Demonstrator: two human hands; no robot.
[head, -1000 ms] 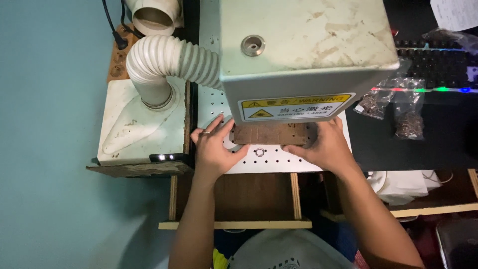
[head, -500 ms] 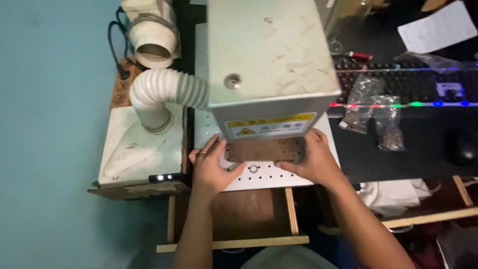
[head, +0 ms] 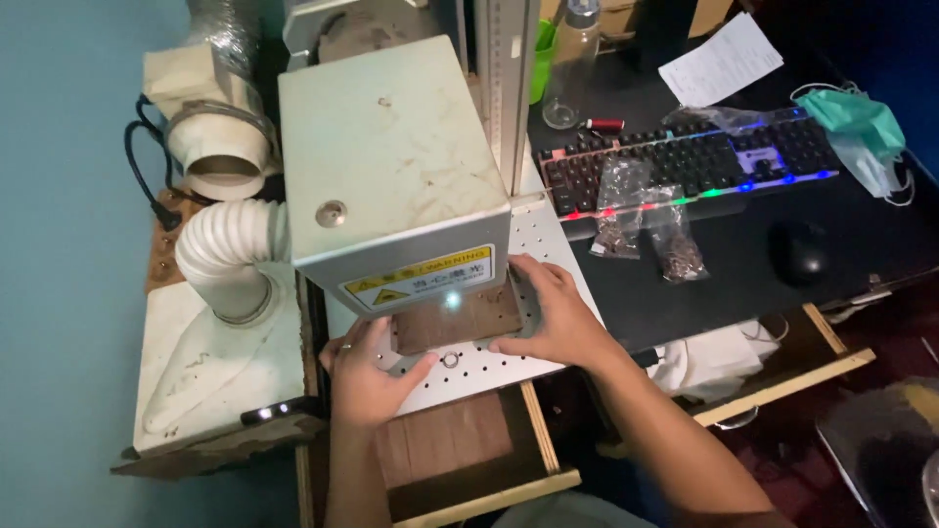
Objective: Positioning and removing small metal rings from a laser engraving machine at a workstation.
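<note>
Brown flat panel point(head: 460, 321), wood-like, lying on white perforated plate point(head: 509, 367) directly under grey-white machine head point(head: 391, 166), small bright spot of light near its far edge. Left hand point(head: 367, 376) at panel's near-left corner, fingers spread and flat, thumb touching near edge, ring on one finger; nothing pinched. Right hand point(head: 548, 318) against panel's right edge, fingers loosely spread and pressed to its side, not closed around it. Yellow warning label point(head: 416, 279) on machine's near face. Left of machine, white ribbed hose point(head: 230, 249) curving down into dusty white box point(head: 210, 362). Near side, open wooden drawer point(head: 460, 450) below plate. Right, on dark desk: two small clear bags point(head: 646, 230), backlit keyboard point(head: 685, 161), black mouse point(head: 797, 252). Far right, green face mask point(head: 856, 122); farther back, sheet of paper point(head: 719, 61) and clear bottle point(head: 572, 64).
</note>
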